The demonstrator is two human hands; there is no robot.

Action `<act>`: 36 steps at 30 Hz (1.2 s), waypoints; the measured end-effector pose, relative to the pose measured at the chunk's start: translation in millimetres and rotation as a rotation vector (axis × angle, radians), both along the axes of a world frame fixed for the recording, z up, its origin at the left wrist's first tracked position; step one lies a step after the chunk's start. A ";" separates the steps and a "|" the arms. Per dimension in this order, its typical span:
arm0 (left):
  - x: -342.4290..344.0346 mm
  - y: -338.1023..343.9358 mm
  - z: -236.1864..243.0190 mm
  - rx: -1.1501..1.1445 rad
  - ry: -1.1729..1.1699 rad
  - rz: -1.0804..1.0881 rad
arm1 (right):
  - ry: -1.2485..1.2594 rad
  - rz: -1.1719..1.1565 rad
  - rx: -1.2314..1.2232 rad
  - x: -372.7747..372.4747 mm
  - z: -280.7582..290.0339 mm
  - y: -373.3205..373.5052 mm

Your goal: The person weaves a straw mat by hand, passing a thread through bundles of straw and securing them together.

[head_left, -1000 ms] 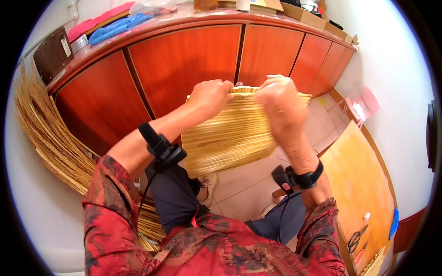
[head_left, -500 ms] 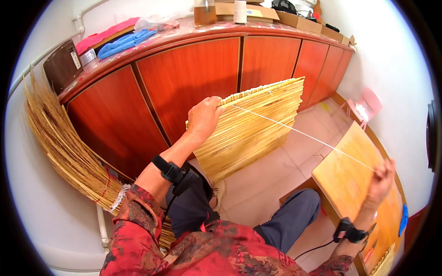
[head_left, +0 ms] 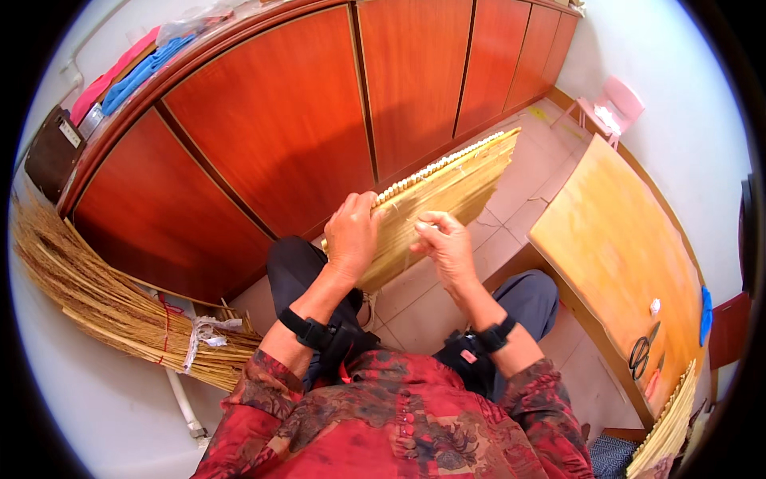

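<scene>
A panel of pale yellow stalks [head_left: 447, 188], laid side by side and tied along the top edge with white thread, is held up at a tilt in front of me. My left hand [head_left: 353, 231] is wrapped round its near top corner. Just in front of the panel's face, my right hand [head_left: 444, 246] is closed, thumb and fingertips pinched together. A faint bit of white thread [head_left: 407, 217] shows between its fingertips and the panel; most of the thread cannot be made out. Both wrists wear black straps.
Red cabinets [head_left: 275, 112] run along the far side. At the left lies a tied bundle of bristly stalks [head_left: 120, 295]. A wooden board [head_left: 614, 247] at the right carries scissors [head_left: 641, 355], with more stalks [head_left: 666, 423] beside it. Farther back stands a pink chair [head_left: 614, 104].
My right hand has come from far right, over the board, in to the panel, so the taut thread no longer stretches across. My left hand keeps its grip. The view has tipped downward.
</scene>
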State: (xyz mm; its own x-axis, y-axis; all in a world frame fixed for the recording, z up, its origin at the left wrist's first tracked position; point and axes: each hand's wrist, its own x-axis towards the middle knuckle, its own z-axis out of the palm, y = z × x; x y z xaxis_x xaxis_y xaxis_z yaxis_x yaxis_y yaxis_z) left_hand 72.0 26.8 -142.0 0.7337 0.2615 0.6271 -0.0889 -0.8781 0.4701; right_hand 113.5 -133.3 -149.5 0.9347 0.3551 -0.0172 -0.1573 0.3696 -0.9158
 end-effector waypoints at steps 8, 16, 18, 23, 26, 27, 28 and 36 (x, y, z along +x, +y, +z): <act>-1.8 -13.4 -40.4 -0.085 0.141 -0.057 | 0.151 0.039 -0.166 0.4 -63.4 20.2; 1.3 -17.3 -40.7 -0.141 0.247 -0.076 | 0.273 0.135 -0.017 -2.8 -67.1 -5.3; 3.7 -17.6 -30.8 -0.122 0.323 -0.093 | 0.335 0.209 0.183 -0.9 -69.2 -17.2; 21.3 -8.9 -24.5 0.078 0.475 -0.235 | 0.259 0.263 0.104 -11.0 -52.9 -23.0; 24.4 -3.5 -31.6 -0.114 0.480 -0.332 | 0.060 0.149 -0.052 -16.9 -42.4 -23.6; 24.7 -1.9 -29.4 -0.141 0.482 -0.411 | -0.044 0.055 -0.126 -17.5 -40.9 -24.4; 24.7 -1.6 -27.8 -0.167 0.485 -0.487 | -0.057 0.027 -0.069 -14.2 -38.6 -29.1; 30.1 1.2 -35.3 -0.202 0.548 -0.381 | -0.228 -0.087 0.283 -4.7 -19.6 5.0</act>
